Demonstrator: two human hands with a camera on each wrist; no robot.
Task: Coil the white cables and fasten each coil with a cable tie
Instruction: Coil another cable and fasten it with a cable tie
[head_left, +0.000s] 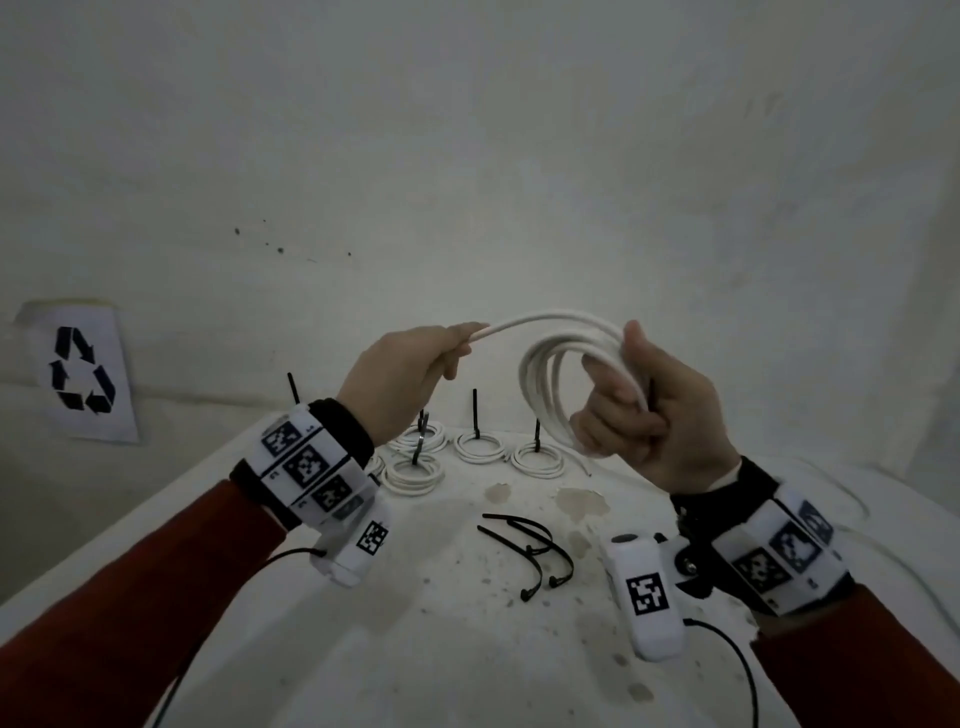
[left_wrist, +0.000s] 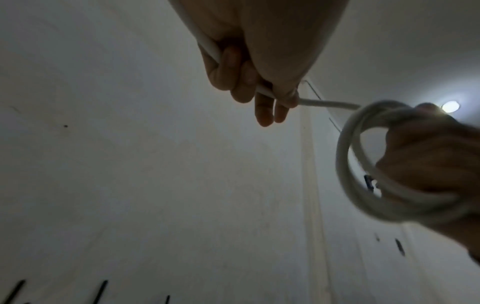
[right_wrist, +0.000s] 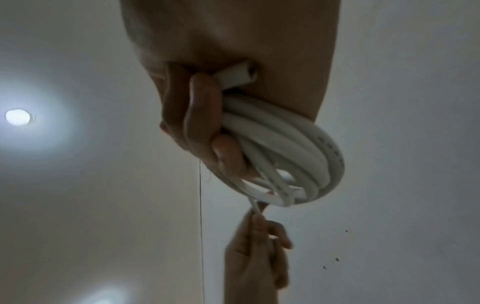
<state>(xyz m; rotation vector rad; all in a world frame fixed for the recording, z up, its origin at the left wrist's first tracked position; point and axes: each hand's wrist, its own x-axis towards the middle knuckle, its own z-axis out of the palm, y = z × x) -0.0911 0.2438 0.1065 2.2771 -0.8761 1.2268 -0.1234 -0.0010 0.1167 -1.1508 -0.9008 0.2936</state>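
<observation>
From the head view, the right hand (head_left: 660, 415) sits right of the middle, fingers curled tight around a white cable coil (head_left: 561, 374) held up in the air. The left hand (head_left: 410, 374) is left of the middle and pinches the loose end of the same cable. Below the hands, four tied coils (head_left: 480, 447) lie in the middle of the frame on the white table (head_left: 415, 649), each with a black tie sticking up. So four look done, and this one still needs its last loop and a tie. Loose black cable ties (head_left: 524, 545) wait lower down, between the wrists. The table has brown stains. A paper with a recycling sign (head_left: 80, 371) hangs on the white wall at the left.

From the left wrist view, the left hand (left_wrist: 254, 67) at the top squeezes the cable with bent fingers. The coil (left_wrist: 369, 164) is at the right, a bit blurry.

From the right wrist view, the right hand (right_wrist: 207, 123) wraps around the coil (right_wrist: 298, 154) in the middle. A ceiling lamp (right_wrist: 18, 117) glows at the left.
</observation>
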